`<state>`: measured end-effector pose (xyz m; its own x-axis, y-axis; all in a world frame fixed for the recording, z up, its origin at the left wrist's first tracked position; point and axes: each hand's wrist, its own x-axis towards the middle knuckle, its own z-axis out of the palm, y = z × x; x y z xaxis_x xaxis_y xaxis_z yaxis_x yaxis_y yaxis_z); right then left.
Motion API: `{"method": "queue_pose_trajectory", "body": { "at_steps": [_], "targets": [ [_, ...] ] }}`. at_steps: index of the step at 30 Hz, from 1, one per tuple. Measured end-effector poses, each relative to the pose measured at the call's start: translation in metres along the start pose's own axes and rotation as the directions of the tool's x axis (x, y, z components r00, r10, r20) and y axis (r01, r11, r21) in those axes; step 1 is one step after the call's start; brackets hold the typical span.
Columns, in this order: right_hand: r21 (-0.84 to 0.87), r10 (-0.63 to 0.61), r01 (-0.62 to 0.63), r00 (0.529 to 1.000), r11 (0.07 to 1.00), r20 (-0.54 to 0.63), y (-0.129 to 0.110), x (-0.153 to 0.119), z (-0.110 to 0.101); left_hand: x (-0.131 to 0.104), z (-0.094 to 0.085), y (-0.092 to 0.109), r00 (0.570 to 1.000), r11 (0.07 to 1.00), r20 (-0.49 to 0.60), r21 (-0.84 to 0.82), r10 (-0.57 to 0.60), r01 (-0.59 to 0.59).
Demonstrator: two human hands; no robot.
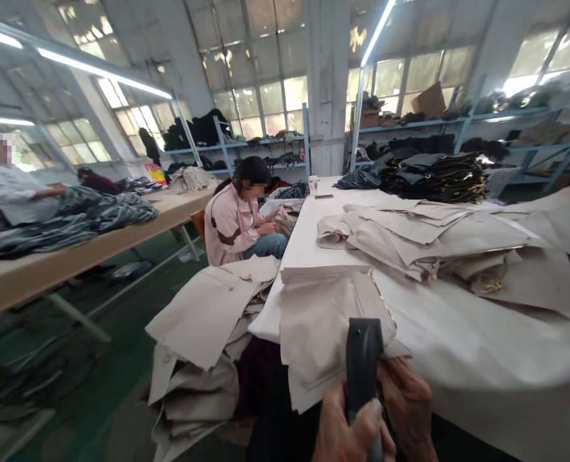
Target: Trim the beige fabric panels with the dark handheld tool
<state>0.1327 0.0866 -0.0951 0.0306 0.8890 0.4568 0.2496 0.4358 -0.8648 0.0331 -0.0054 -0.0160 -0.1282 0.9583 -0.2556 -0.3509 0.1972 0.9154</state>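
Note:
My left hand [350,423] is wrapped round a black handheld tool [363,359], held upright over the table's near edge. Close on its right, my right hand [407,398] has its fingers bent at the lower corner of a beige fabric piece [318,321]; its fingertips are partly hidden behind the tool. That piece hangs over the front edge of the white table [439,346] and has a gold-coloured zipper along its right side.
Beige pieces [208,308] are heaped left of the table, with more [410,237] on its right. Behind lie black bundles [429,176]. A seated person [234,224] handles fabric beyond the left edge. Another person [10,186] stands at a long table [63,256].

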Motion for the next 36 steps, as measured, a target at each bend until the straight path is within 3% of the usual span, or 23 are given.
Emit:
{"method": "queue_pose_trajectory", "body": {
  "at_steps": [4, 9, 14, 21, 23, 27, 31, 33, 36],
  "targets": [
    [0.047, 0.182, -0.181, 0.983, 0.982, -0.023, -0.001, 0.004, -0.004, 0.004, -0.012, 0.008, 0.997, 0.997, -0.077, -0.074, -0.029, 0.024],
    [0.031, 0.416, -0.416, 0.902, 0.909, -0.117, -0.006, 0.024, -0.015, 0.001, -0.035, 0.011, 0.988, 0.994, -0.151, -0.102, 0.024, -0.04],
    [0.004, 0.468, -0.476, 0.862, 0.879, -0.194, -0.01, 0.036, -0.026, 0.005, -0.06, 0.009, 0.976, 0.995, -0.219, -0.089, 0.02, -0.04],
    [0.04, 0.487, -0.489, 0.852, 0.871, -0.193, -0.006, 0.033, -0.029, 0.014, -0.08, 0.015, 0.961, 0.994, -0.271, -0.08, 0.05, -0.074],
    [0.15, 0.506, -0.487, 0.853, 0.86, -0.132, -0.004, 0.033, -0.029, 0.014, -0.084, 0.019, 0.952, 0.994, -0.302, -0.077, 0.047, -0.074],
    [0.409, 0.514, -0.528, 0.844, 0.744, 0.153, -0.002, 0.035, -0.025, 0.011, -0.089, 0.022, 0.948, 0.994, -0.315, -0.086, 0.041, -0.072],
    [0.456, 0.532, -0.644, 0.764, 0.614, 0.364, -0.007, 0.046, -0.011, 0.005, -0.087, 0.02, 0.957, 0.993, -0.288, -0.092, 0.045, -0.074],
    [0.456, 0.52, -0.673, 0.739, 0.582, 0.427, -0.011, 0.058, -0.003, 0.001, -0.084, 0.021, 0.954, 0.99, -0.292, -0.108, 0.06, -0.096],
    [0.511, 0.47, -0.635, 0.773, 0.579, 0.426, -0.016, 0.086, 0.007, -0.007, -0.079, 0.027, 0.94, 0.981, -0.329, -0.137, 0.085, -0.136]
  ]
}}
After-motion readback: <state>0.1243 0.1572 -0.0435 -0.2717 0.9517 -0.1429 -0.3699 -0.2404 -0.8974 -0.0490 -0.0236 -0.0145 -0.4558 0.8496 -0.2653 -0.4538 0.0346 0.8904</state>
